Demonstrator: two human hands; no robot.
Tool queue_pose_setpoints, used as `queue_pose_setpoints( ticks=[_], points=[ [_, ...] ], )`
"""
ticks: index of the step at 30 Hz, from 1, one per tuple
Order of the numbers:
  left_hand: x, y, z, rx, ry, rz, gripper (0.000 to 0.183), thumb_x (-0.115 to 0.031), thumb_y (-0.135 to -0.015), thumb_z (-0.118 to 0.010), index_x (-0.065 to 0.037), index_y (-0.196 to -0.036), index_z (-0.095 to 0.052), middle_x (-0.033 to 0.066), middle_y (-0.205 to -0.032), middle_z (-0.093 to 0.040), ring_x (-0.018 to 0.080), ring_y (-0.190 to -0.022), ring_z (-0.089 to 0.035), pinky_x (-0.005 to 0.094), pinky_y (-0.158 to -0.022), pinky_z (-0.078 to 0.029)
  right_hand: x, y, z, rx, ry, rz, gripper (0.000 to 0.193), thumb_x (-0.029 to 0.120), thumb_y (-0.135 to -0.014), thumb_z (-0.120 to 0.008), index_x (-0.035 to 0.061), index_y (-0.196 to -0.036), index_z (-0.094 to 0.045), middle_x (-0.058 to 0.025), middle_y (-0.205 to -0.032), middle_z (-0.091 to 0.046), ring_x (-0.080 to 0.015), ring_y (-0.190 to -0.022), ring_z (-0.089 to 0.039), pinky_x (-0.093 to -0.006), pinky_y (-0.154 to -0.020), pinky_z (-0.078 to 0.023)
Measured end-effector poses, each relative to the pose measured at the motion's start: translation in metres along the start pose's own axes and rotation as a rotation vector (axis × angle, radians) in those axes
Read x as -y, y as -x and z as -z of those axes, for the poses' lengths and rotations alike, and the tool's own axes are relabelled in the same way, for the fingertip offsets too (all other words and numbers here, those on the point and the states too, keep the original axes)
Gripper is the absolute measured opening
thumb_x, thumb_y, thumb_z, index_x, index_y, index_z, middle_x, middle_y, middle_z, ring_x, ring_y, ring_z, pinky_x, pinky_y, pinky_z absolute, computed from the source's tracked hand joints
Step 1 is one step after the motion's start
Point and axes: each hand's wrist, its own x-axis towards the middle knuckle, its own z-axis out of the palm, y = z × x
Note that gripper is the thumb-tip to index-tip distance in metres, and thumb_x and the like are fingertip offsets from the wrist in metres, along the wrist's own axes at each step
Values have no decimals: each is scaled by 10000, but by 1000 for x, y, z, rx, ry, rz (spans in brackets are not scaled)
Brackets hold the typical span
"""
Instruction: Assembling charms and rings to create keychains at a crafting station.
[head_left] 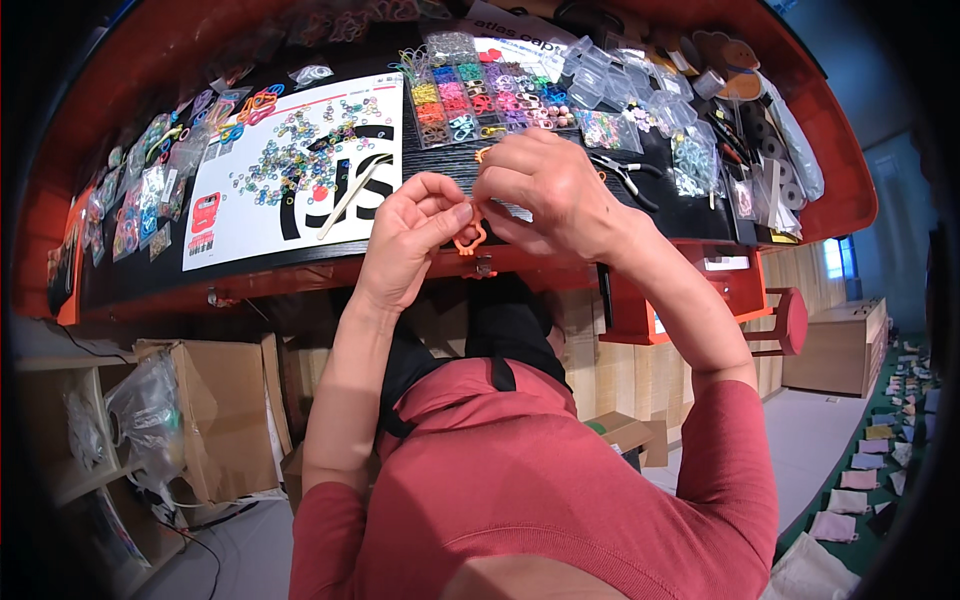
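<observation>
Just off the table's front edge, my left hand (pixel 415 232) pinches a small orange outline-shaped piece (pixel 470 242) between thumb and fingers, with its wavy loop hanging below the fingertips. My right hand (pixel 548 190) meets it from the right, fingers curled and pressed together close to the piece. Whatever the right fingertips grip is hidden behind the hand. A yellow-orange bit (pixel 482 154) shows beside the right knuckles; I cannot tell whether it is held or lies on the table. Beyond the hands stands a clear compartment box (pixel 436 131) full of small coloured pieces.
Left of my hands, small coloured rings (pixel 290 155) lie scattered on a white printed sheet (pixel 225 240), beside a pale stick (pixel 350 200). Black-handled pliers (pixel 630 178) rest at the right, near clear plastic boxes (pixel 600 75). Small bags (pixel 150 195) crowd the left side.
</observation>
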Motion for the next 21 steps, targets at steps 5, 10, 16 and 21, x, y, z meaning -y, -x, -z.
queue_pose_setpoints(
  ticks=[5, 10, 16, 21],
  points=[
    [12, 0, -13, -106, -396, -309, 350, -35, -880, -769, -15, -1198, -623, 83, -1123, -681, 159, -1040, -662, 292, -871, -559, -3, 2, -6, -44, 94, -208, 160, 103, -713, -766, 71, -774, -622, -74, -742, -587, -290, -711, -612, -398, -637, -446],
    [10, 2, -19, -178, -911, -549, 307, -9, -832, -757, -27, -1128, -680, 103, -1158, -689, 196, -1061, -677, 304, -892, -551, -2, -1, -6, -46, 62, -223, 121, 100, -717, -754, 62, -763, -649, -93, -745, -621, -310, -684, -629, -410, -629, -475],
    [15, -1, -23, -241, -1026, -680, 250, -13, -847, -749, -9, -1089, -688, 113, -1025, -722, 219, -897, -724, 320, -798, -568, 2, -2, -8, -4, -159, -494, 89, 106, -743, -717, 27, -767, -681, -127, -737, -673, -299, -639, -678, -388, -583, -530],
    [22, -2, -23, -333, -1008, -664, 177, 12, -857, -736, -6, -1029, -696, 115, -956, -729, 218, -843, -730, 319, -754, -574, 4, -2, -10, 6, -240, -588, 113, 126, -749, -713, 19, -772, -685, -125, -722, -677, -268, -633, -687, -374, -586, -541]
  ],
)
